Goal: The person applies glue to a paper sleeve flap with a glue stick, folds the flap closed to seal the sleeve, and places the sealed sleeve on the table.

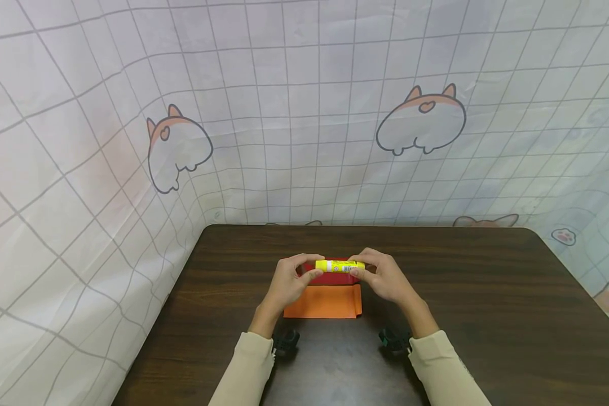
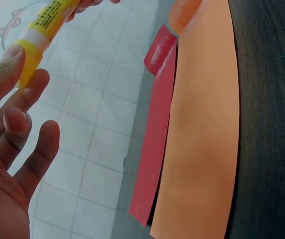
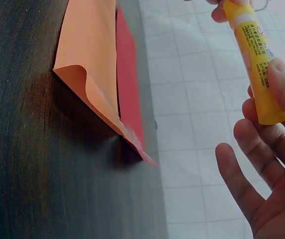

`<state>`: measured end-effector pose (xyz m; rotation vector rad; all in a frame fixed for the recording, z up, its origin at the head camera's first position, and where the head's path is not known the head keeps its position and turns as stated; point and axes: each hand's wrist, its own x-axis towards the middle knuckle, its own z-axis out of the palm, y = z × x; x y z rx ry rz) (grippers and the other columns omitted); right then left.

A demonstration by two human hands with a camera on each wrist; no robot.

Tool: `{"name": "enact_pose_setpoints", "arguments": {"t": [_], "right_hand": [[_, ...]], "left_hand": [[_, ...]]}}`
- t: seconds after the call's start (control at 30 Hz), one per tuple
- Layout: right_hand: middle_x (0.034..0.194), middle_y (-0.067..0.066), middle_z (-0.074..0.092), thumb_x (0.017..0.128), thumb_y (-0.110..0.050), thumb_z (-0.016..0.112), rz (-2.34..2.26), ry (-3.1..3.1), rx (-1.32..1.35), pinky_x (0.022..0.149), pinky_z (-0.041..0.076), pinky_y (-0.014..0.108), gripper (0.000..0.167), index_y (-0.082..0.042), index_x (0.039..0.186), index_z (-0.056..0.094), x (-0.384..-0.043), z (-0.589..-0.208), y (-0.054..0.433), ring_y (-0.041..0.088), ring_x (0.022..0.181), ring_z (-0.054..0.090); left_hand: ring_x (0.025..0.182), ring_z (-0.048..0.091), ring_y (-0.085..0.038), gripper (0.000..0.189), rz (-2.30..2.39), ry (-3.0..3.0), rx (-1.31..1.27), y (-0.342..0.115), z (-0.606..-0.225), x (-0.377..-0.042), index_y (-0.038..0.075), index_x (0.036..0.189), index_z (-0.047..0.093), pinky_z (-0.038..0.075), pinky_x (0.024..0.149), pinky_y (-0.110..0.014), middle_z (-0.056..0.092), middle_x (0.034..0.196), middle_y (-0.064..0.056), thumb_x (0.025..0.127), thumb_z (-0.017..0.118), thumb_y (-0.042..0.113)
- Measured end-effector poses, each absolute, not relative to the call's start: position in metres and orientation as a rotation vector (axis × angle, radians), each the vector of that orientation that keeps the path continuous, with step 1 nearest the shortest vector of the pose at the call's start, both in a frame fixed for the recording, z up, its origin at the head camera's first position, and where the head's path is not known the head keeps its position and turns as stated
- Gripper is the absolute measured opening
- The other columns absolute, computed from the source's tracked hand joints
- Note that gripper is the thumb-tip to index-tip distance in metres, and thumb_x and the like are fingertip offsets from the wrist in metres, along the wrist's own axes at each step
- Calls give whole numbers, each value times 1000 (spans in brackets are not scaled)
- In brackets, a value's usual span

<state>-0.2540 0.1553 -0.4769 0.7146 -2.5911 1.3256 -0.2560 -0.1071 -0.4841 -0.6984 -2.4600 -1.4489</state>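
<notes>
A yellow glue stick (image 1: 340,266) with a white band is held level above the table, between both hands. My left hand (image 1: 287,279) pinches its capped end between thumb and fingers. At the other end, my right hand (image 1: 385,276) grips the labelled body with thumb and fingers. The cap is on the stick, as the left wrist view shows. Below the hands lies an orange folded paper (image 1: 321,301), its right-hand flap (image 3: 100,97) curling up. Behind it is a red folded paper (image 1: 330,278), partly hidden by the glue stick and the hands.
The papers lie on a dark wood-grain table (image 1: 223,293). A white grid-patterned curtain (image 1: 304,141) with cartoon animals hangs behind the table and along its left side. A dark device is strapped at each wrist, near the cream sleeves (image 1: 254,352).
</notes>
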Motion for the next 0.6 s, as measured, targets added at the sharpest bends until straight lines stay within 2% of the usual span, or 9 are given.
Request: {"name": "enact_pose_setpoints", "arguments": {"t": [0.27, 0.43, 0.6], "right_hand": [[101, 0, 68, 93, -16, 76, 1310, -2559, 742, 79, 58, 31, 21, -13, 113, 76, -255, -480, 156, 13, 89, 62], [101, 0, 68, 93, -17, 76, 1345, -2562, 755, 80, 58, 32, 21, -13, 114, 76, -254, -479, 157, 13, 89, 62], [101, 0, 67, 94, -17, 75, 1358, -2572, 747, 81, 58, 28, 21, -13, 114, 76, -255, -480, 161, 12, 89, 62]], "left_hand": [[61, 46, -13, 29, -1448, -2474, -701, -108, -485, -258, 15, 120, 76, 39, 52, -21, 63, 81, -10, 91, 77, 20], [60, 45, -12, 28, -1467, -2474, -702, -108, -485, -258, 14, 119, 76, 39, 52, -21, 64, 81, -11, 91, 77, 20], [58, 44, -12, 29, -1498, -2480, -710, -108, -486, -258, 14, 119, 75, 38, 52, -21, 62, 79, -13, 92, 77, 22]]}}
